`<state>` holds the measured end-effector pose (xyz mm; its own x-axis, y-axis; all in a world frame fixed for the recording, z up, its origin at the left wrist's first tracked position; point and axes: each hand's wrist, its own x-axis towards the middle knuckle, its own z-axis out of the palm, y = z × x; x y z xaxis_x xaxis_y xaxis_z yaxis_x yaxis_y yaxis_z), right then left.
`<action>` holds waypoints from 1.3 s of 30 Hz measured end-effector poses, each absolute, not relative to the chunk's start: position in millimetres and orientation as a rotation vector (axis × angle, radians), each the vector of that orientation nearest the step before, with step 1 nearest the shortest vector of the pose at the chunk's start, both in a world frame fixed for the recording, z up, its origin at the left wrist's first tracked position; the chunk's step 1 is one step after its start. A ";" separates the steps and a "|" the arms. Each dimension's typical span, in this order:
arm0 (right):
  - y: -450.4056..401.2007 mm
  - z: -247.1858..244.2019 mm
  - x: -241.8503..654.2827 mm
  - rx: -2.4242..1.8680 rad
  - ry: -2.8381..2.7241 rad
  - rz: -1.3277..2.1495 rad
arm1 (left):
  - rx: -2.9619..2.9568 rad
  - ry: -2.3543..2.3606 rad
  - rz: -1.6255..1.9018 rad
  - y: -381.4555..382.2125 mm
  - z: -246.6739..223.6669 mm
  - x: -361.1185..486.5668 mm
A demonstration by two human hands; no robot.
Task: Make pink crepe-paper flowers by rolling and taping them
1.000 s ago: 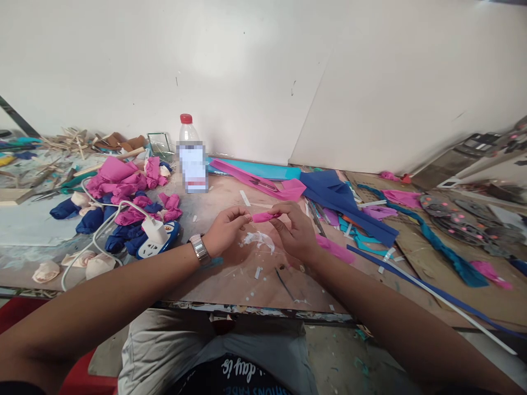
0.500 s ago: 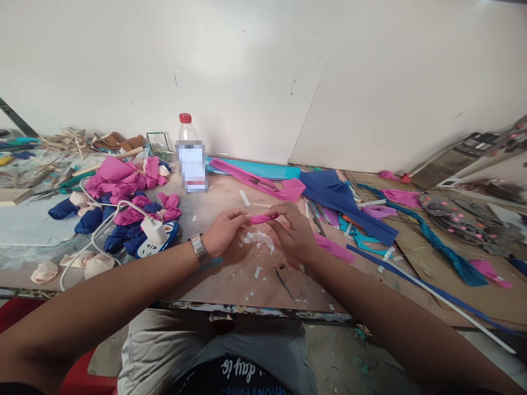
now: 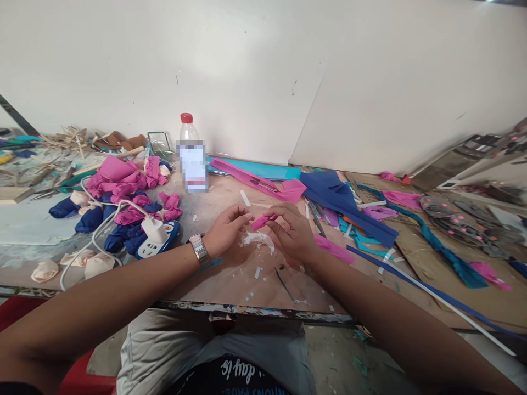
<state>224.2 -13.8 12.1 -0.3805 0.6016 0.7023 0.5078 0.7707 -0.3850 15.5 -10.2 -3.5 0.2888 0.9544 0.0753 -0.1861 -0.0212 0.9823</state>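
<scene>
Between thumb and fingers, my right hand (image 3: pixel 292 230) pinches a small rolled piece of pink crepe paper (image 3: pixel 259 222) above the table. My left hand (image 3: pixel 228 230), with a metal watch (image 3: pixel 200 248) on its wrist, is just left of the roll. Its thumb and fingers are slightly parted and seem to hold nothing. Below the hands, a whitish smear (image 3: pixel 263 239) marks the brown table covering (image 3: pixel 234 285). Long pink (image 3: pixel 284 189) and dark blue (image 3: pixel 349 206) paper strips lie beyond my right hand.
On the left are crumpled pink (image 3: pixel 119 170) and blue paper pieces, plus a power strip (image 3: pixel 158 247) with a white plug and cable. A phone (image 3: pixel 192 167) leans on a red-capped bottle (image 3: pixel 187 130) at the back. To the right lie cardboard (image 3: pixel 428 258) and a white stick (image 3: pixel 444 299).
My left fingers have come off the left end of the pink roll and parted. The roll stays in my right hand and now tilts, looking shorter.
</scene>
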 end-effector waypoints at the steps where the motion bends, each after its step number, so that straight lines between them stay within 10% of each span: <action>1: -13.5 11.5 224.1 -0.828 -2.069 0.132 | 1.320 0.828 1.113 -11.1 -2.8 15.2; 39: -14.2 11.4 223.0 -0.936 -2.052 0.151 | 1.671 0.844 1.133 -13.4 -2.7 13.8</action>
<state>223.0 -14.2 11.4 -0.3558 0.6665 0.6551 0.5637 0.7122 -0.4184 13.8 -13.4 -2.7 0.3419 0.8871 0.3100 0.0425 -0.3441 0.9380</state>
